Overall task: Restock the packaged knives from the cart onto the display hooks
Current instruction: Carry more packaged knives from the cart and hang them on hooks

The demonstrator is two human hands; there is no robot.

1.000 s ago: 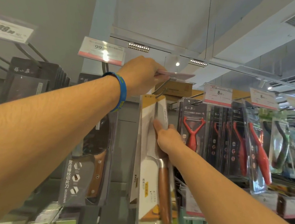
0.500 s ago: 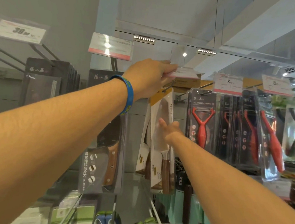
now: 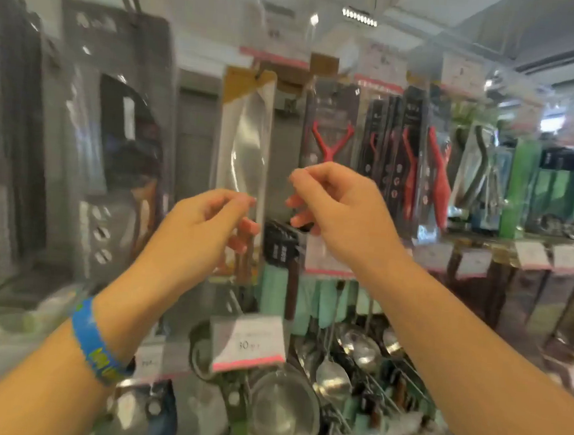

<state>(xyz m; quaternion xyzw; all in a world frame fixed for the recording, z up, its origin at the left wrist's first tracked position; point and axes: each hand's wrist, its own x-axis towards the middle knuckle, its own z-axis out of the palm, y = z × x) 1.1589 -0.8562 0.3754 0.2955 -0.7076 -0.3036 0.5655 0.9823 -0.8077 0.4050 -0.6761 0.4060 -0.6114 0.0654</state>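
Packaged knife, where does it sit?
— On the display, hanging from its hook between a dark cleaver pack and a red peeler pack.

Which way does it point?
— Long axis straight up and down. The gold card top is at the hook and the brown handle end is at the bottom, so the blade runs upward. Its clear face is turned out toward the aisle, which is how a shopper needs to see it.

And the hands?
— Both are low, in front of the pack's lower half. The right hand is beside the pack, apart from it, fingers loosely curled round nothing. The left hand, the one with the blue wristband, has its fingertips over the pack's right edge. The frame is smeared, so I cannot tell whether they pinch that edge or merely pass in front.

Why hold them there?
— My guess is steadying: a pack on one hook swings, and hands near its foot can settle it square.

The cart?
— Not in view, so I can't say what stock is left.
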